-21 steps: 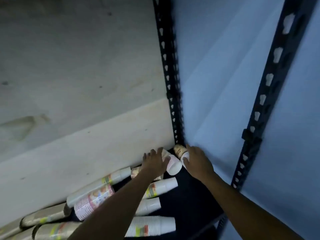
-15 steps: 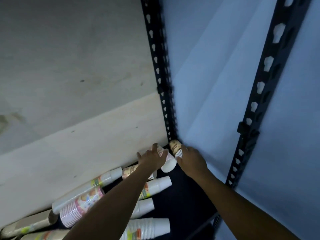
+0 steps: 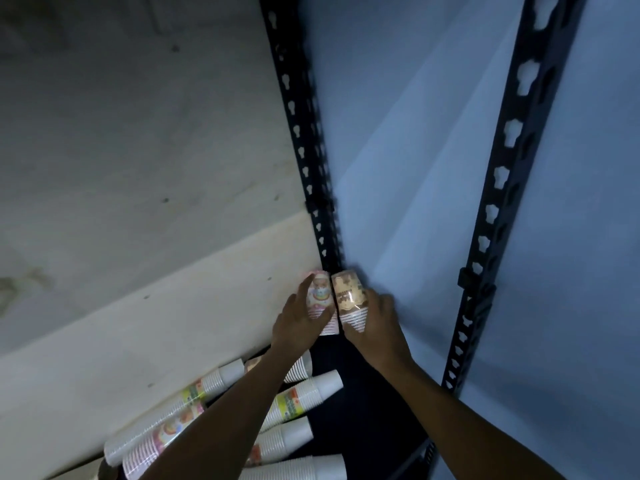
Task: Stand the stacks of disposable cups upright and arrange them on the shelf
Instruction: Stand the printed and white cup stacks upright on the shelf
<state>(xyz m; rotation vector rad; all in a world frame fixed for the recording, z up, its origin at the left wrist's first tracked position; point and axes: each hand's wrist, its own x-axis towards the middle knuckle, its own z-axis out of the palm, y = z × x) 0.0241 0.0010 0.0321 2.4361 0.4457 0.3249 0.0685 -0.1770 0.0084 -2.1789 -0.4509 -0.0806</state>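
Nearest you, at about 7 o'clock, six stacks of disposable cups lay on their sides on the dark shelf [image 3: 363, 420]: a plain white ribbed stack [image 3: 301, 469] at the bottom edge, a second white stack [image 3: 282, 441] above it, a stack with a yellow-green label [image 3: 301, 398], a long white stack with a yellow band [image 3: 173, 414] against the pale board, a pink-striped stack with a rainbow print [image 3: 162, 441] beside it, and one more stack [image 3: 298, 367] half hidden under your left forearm. All were tapered, ridged columns of nested rims, in glossy wrap.

Further in, toward 12 o'clock, two stacks stood upright, touching side by side in the back corner. Your left hand [image 3: 294, 323] wrapped the pink printed stack [image 3: 320, 299], fingers curled round its left side, thumb across the front. Your right hand [image 3: 377, 320] clasped the brown printed stack [image 3: 348, 299] from the right, fingers closed on its striped lower part.

Behind them rose a black perforated steel upright [image 3: 304, 133]; a second upright [image 3: 498, 188] stood at 2 o'clock. The pale wooden back board [image 3: 138, 323] was smooth and flat, the wall [image 3: 398, 116] bluish.
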